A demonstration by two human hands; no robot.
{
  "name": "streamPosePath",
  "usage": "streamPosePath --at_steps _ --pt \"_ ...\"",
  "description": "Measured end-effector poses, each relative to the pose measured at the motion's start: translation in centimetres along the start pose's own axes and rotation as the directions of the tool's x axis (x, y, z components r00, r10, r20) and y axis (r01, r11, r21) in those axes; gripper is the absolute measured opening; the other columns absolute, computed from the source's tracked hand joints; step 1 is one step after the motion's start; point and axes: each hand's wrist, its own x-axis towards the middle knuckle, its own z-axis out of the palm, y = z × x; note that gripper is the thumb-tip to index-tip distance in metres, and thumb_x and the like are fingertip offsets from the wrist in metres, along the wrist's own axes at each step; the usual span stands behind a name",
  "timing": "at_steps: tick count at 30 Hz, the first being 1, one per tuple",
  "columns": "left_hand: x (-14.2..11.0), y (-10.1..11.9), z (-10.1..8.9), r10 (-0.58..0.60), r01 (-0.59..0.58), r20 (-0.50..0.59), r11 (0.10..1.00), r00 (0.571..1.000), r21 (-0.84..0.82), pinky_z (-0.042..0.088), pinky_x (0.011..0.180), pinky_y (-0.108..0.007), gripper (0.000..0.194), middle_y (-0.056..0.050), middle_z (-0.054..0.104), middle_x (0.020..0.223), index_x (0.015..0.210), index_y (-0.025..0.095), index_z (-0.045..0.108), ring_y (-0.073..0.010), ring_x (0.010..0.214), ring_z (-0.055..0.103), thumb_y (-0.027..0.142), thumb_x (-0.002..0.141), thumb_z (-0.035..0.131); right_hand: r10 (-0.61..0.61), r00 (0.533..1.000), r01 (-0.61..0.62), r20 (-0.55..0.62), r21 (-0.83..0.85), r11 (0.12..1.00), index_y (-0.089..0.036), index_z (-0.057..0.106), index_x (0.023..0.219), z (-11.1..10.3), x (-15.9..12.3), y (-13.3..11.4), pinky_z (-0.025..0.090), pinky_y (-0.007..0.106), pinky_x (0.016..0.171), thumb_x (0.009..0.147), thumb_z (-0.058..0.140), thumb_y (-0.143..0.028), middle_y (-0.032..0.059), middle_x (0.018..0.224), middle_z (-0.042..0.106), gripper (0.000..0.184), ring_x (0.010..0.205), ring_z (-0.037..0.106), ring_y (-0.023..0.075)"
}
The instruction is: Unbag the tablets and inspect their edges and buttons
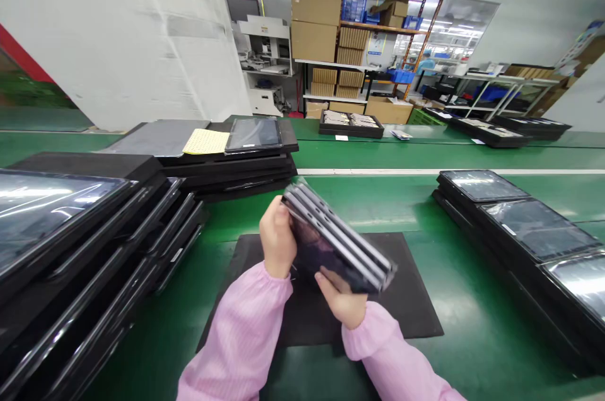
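A small stack of tablets (340, 240), silver-edged with dark glossy faces and what looks like clear wrap, is held tilted above a black mat (406, 300). My left hand (278, 237) grips its upper left end, the thumb lying near the edge. At the lower side, my right hand (343, 300) holds the stack with its thumb on the dark face; its other fingers are hidden behind. Both arms wear pink sleeves. The mat lies on the green bench below.
Black trays with glossy screens (51, 199) are piled high at left. Further trays (222, 168) carry a yellow sheet (207, 141) and a tablet-like panel (254, 133). At right stands another tray stack with screens (539, 227). Beyond the white line (449, 171) sits a black box (351, 125).
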Motion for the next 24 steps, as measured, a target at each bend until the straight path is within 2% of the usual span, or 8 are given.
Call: streamPosePath --at_steps 3,5,10,11,15,17,21,24 --pt "0.4 1.7 -2.6 -0.117 0.111 0.072 0.990 0.991 0.083 0.047 0.077 -0.034 0.047 -0.001 0.066 0.075 0.078 0.023 0.062 -0.0232 0.080 0.062 0.070 0.078 0.066 0.057 0.997 -0.053 -0.042 0.090 0.995 -0.021 0.074 0.091 -1.2 1.7 -2.5 0.064 0.047 0.085 0.066 0.082 -0.043 0.0085 0.091 0.079 0.034 0.090 0.076 0.0332" --pt "-0.2 2.1 -4.2 -0.298 0.296 0.187 0.954 0.936 0.038 0.052 0.088 -0.036 0.051 -0.005 0.075 0.093 0.090 0.021 0.068 -0.0277 0.096 0.068 0.066 0.069 0.077 0.107 0.994 -0.104 -0.014 0.139 0.985 -0.019 0.072 0.086 -2.2 2.8 -4.1 0.063 0.042 0.077 0.062 0.082 -0.040 0.0073 0.085 0.078 0.034 0.082 0.074 0.0289" --pt "-5.3 -0.1 -6.1 -0.692 0.762 0.383 0.645 0.612 -0.053 0.060 0.091 -0.048 0.052 -0.015 0.079 0.102 0.093 0.019 0.073 -0.0349 0.103 0.074 0.066 0.069 0.077 0.214 0.971 -0.229 0.107 0.161 0.960 -0.016 0.069 0.079 -4.0 3.8 -5.9 0.058 0.036 0.059 0.059 0.080 -0.039 0.0041 0.068 0.072 0.033 0.060 0.068 0.0217" --pt "-6.5 -0.8 -6.1 -0.691 0.762 0.380 0.645 0.615 -0.061 0.058 0.097 -0.049 0.052 -0.015 0.078 0.109 0.098 0.020 0.073 -0.0350 0.110 0.072 0.065 0.073 0.075 0.213 0.972 -0.226 0.103 0.140 0.964 -0.016 0.069 0.079 -4.1 3.7 -6.1 0.058 0.035 0.060 0.059 0.081 -0.038 0.0037 0.068 0.072 0.032 0.060 0.068 0.0220" --pt "-9.9 -3.4 -5.1 -0.501 0.503 0.104 0.864 0.859 0.003 0.036 0.122 -0.055 0.079 -0.018 0.051 0.153 0.141 0.024 0.050 -0.0357 0.148 0.044 0.063 0.076 0.074 0.121 0.993 -0.121 0.000 0.018 0.993 -0.020 0.071 0.083 -3.5 2.9 -7.0 0.058 0.038 0.079 0.059 0.080 -0.028 0.0034 0.080 0.077 0.027 0.082 0.074 0.0281" --pt "-11.2 -4.1 -4.1 -0.386 0.387 0.044 0.922 0.921 0.001 0.029 0.125 -0.057 0.091 -0.019 0.035 0.164 0.152 0.026 0.034 -0.0364 0.155 0.030 0.063 0.078 0.073 0.029 0.997 -0.040 -0.076 -0.151 0.988 -0.022 0.073 0.094 -2.5 2.4 -7.3 0.058 0.041 0.083 0.066 0.076 -0.025 0.0040 0.085 0.079 0.029 0.089 0.076 0.0317" --pt "-12.6 -3.6 -2.2 -0.253 0.298 0.201 0.924 0.946 -0.240 0.035 0.123 -0.051 0.088 -0.014 0.027 0.170 0.157 0.031 0.025 -0.0334 0.158 0.024 0.061 0.085 0.066 -0.174 0.984 0.108 -0.030 -0.680 0.725 -0.019 0.067 0.129 0.1 1.7 -7.1 0.063 0.042 0.074 0.082 0.065 -0.017 0.0118 0.101 0.081 0.047 0.085 0.079 0.0343" --pt "-12.5 -1.7 -1.8 -0.378 0.443 0.249 0.841 0.892 -0.311 0.036 0.123 -0.046 0.101 -0.015 0.031 0.168 0.158 0.029 0.027 -0.0346 0.157 0.025 0.064 0.076 0.074 -0.185 0.980 0.175 0.078 -0.783 0.596 -0.013 0.067 0.130 2.5 1.0 -6.2 0.066 0.040 0.074 0.085 0.063 -0.011 0.0182 0.113 0.079 0.045 0.089 0.080 0.0341"
